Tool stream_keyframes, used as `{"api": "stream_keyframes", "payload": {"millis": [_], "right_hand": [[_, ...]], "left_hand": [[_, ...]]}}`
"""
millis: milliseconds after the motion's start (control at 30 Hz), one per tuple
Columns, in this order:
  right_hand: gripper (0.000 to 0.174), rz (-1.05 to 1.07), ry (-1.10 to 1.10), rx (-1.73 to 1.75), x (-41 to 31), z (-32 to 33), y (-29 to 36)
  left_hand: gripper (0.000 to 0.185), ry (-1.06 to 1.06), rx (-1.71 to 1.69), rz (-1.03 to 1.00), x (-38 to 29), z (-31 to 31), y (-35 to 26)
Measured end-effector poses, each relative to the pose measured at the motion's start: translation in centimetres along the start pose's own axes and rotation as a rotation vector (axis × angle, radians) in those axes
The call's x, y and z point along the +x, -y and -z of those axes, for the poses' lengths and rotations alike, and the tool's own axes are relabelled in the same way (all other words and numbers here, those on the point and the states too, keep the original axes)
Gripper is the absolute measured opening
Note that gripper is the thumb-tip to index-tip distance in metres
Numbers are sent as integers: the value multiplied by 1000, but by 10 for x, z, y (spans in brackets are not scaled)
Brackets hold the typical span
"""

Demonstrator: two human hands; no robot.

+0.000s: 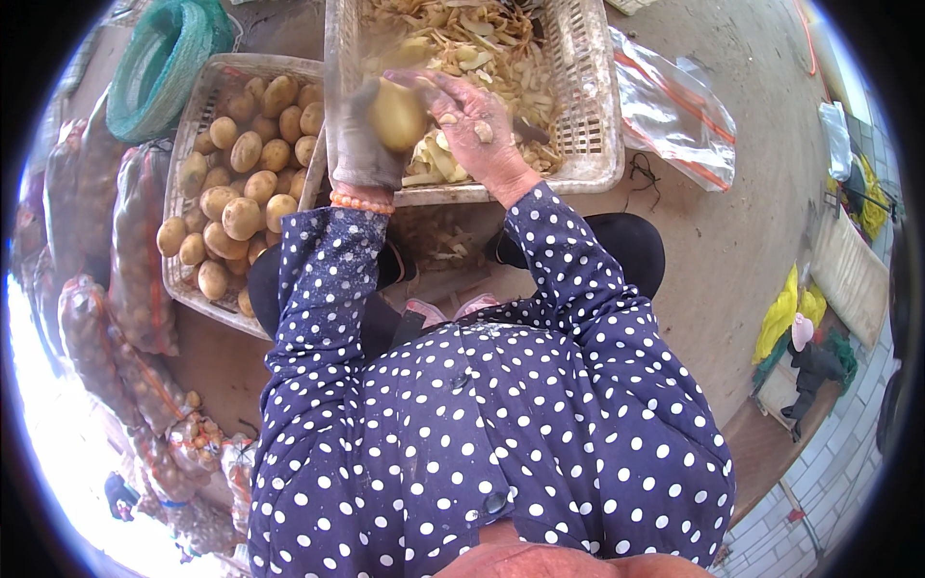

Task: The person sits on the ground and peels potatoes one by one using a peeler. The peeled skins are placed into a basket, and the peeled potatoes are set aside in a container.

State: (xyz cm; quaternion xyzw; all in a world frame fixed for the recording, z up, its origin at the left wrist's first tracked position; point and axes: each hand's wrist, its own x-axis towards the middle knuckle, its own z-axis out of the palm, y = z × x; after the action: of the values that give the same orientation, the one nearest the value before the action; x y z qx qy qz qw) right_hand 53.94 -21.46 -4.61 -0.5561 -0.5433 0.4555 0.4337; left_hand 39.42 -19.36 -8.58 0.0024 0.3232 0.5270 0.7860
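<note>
My left hand (365, 148), in a soiled grey glove with an orange beaded bracelet at the wrist, grips a smooth yellow potato (397, 115) that looks peeled. Bare and dotted with bits of peel, my right hand (473, 123) reaches its fingers over the potato's far side. A dark piece (533, 134) shows beside the right palm; whether that hand holds it cannot be made out. Both hands are above a dirty white plastic crate (605, 108) that holds a heap of potato peelings (470, 32).
At the left, a second plastic crate (217, 316) is filled with unpeeled potatoes (242, 217). Mesh sacks (141, 246) stand beyond it, below a rolled green net bag (162, 65). A clear plastic bag (679, 115) lies right of the peelings crate. Yellow bags (780, 318) lie far right.
</note>
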Motion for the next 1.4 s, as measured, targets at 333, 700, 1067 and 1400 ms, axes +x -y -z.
{"api": "stream_keyframes", "payload": {"millis": [333, 700, 1067, 1400], "right_hand": [[45, -214, 237, -32, -87, -5, -25], [33, 12, -100, 346, -46, 5, -27], [34, 96, -19, 242, -20, -12, -48], [34, -60, -91, 125, -44, 17, -13]], "left_hand": [[55, 426, -157, 206, 17, 27, -18], [51, 80, 38, 63, -4, -5, 0], [48, 137, 95, -57, 5, 4, 0], [56, 27, -46, 63, -1, 1, -5]]}}
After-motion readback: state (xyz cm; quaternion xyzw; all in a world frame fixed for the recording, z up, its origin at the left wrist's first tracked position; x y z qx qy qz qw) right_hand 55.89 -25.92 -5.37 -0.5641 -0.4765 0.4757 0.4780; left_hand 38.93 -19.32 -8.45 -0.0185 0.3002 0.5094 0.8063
